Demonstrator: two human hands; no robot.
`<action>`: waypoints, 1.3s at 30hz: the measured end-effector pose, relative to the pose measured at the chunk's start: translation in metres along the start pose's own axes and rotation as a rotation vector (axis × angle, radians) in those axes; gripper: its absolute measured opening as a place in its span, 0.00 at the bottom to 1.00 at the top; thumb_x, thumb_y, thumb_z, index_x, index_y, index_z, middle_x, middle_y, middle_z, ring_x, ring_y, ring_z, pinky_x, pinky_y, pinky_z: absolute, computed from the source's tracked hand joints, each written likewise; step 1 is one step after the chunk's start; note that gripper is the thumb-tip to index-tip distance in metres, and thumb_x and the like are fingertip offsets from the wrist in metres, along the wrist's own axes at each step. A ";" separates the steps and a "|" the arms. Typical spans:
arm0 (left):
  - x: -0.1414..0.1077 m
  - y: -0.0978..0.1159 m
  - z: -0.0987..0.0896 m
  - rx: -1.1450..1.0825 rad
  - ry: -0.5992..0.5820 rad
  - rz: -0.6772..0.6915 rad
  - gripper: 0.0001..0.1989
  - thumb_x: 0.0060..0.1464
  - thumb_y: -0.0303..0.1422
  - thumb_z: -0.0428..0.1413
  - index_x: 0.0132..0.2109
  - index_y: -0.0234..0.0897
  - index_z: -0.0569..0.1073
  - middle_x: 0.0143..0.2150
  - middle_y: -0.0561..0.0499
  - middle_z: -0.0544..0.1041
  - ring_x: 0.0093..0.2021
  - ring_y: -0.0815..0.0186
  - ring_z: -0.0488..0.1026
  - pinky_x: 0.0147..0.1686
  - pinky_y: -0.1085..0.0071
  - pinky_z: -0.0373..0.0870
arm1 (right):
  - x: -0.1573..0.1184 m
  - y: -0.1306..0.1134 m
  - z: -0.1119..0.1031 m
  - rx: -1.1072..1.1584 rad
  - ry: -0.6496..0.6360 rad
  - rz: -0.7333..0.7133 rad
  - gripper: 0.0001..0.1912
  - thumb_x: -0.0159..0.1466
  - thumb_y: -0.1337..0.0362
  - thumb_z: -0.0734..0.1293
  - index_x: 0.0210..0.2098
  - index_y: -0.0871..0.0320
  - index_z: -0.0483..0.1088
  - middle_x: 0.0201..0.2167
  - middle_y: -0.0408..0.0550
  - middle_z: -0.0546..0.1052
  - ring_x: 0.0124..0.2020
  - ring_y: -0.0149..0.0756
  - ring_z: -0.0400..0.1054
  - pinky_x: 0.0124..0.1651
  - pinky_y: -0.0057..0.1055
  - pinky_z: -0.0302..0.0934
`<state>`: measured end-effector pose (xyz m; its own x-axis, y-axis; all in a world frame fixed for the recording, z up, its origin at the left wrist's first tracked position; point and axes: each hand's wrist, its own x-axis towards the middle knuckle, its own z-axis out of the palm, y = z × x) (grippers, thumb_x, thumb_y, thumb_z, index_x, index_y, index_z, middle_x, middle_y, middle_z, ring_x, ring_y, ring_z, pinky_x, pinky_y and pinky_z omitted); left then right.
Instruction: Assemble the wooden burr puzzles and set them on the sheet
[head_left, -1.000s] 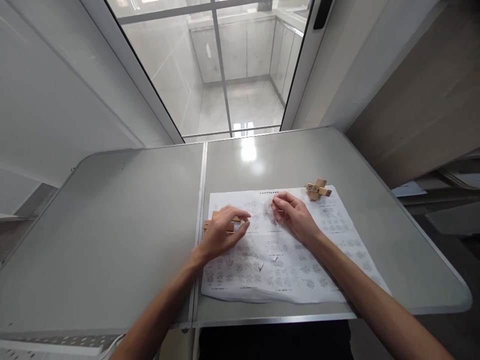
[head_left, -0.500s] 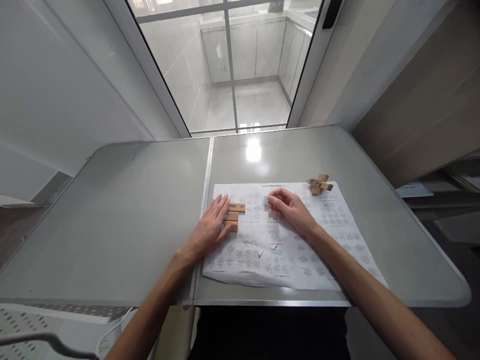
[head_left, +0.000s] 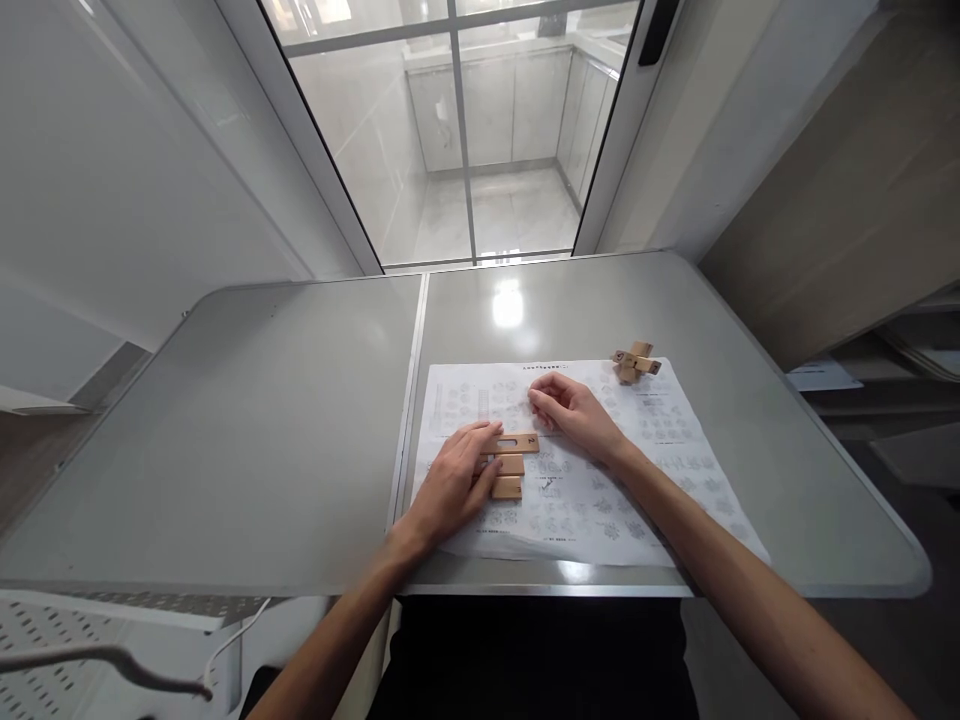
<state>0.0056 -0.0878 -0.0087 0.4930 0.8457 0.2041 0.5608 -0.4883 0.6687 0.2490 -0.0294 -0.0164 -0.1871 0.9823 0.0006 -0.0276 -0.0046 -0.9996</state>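
Three flat wooden puzzle pieces [head_left: 512, 466] lie side by side on a printed instruction sheet [head_left: 600, 530]. The far one has a slot and a "2" near its right end. My left hand [head_left: 459, 477] lies over their left ends, fingers stretched out and thumb apart, touching them from above; those ends are hidden. Beyond the pieces, to their right, my right hand [head_left: 574, 412] rests on the sheet with its fingers curled in and thumb against the index finger. Nothing shows between those fingertips. An assembled cross-shaped wooden puzzle [head_left: 635, 363] stands at the sheet's far right corner.
The sheet lies on a grey folding table [head_left: 300, 440] with a metal seam [head_left: 414, 385] left of the paper. Behind the table is a glass door [head_left: 517, 120]. A shelf with papers [head_left: 825, 376] is at the right, and a cable [head_left: 112, 660] hangs at lower left.
My left hand has slid the three wooden pieces to the right and nearer to me, away from the sheet's left edge. My right hand has hardly moved.
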 end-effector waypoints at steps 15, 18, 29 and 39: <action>0.025 -0.009 -0.018 -0.122 -0.092 -0.093 0.17 0.63 0.33 0.64 0.57 0.42 0.78 0.50 0.46 0.80 0.54 0.54 0.76 0.56 0.53 0.75 | -0.003 0.006 0.004 -0.148 -0.031 -0.053 0.11 0.71 0.53 0.70 0.38 0.54 0.73 0.29 0.42 0.77 0.26 0.33 0.67 0.32 0.33 0.62; 0.034 -0.012 -0.021 -0.065 -0.163 -0.063 0.08 0.65 0.36 0.63 0.49 0.42 0.82 0.45 0.46 0.79 0.50 0.54 0.75 0.53 0.55 0.75 | -0.004 0.004 0.006 -0.232 -0.037 -0.095 0.10 0.72 0.55 0.69 0.37 0.53 0.73 0.28 0.42 0.77 0.27 0.35 0.68 0.34 0.34 0.62; 0.060 -0.038 -0.045 -0.193 -0.098 -0.139 0.14 0.71 0.45 0.57 0.48 0.39 0.77 0.36 0.52 0.81 0.34 0.65 0.77 0.40 0.68 0.73 | -0.010 0.001 0.010 -0.423 -0.171 -0.236 0.09 0.69 0.56 0.74 0.44 0.52 0.75 0.32 0.42 0.75 0.27 0.33 0.64 0.31 0.33 0.60; 0.062 -0.049 -0.033 -0.356 0.014 -0.260 0.20 0.74 0.49 0.50 0.52 0.37 0.75 0.35 0.53 0.78 0.25 0.71 0.66 0.28 0.74 0.67 | -0.009 -0.005 0.013 -0.585 -0.366 -0.429 0.13 0.66 0.51 0.77 0.41 0.52 0.76 0.41 0.50 0.79 0.41 0.45 0.71 0.46 0.43 0.67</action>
<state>-0.0133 -0.0039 -0.0049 0.3553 0.9347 0.0050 0.3991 -0.1565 0.9034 0.2383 -0.0409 -0.0109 -0.5889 0.7527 0.2945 0.3293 0.5562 -0.7630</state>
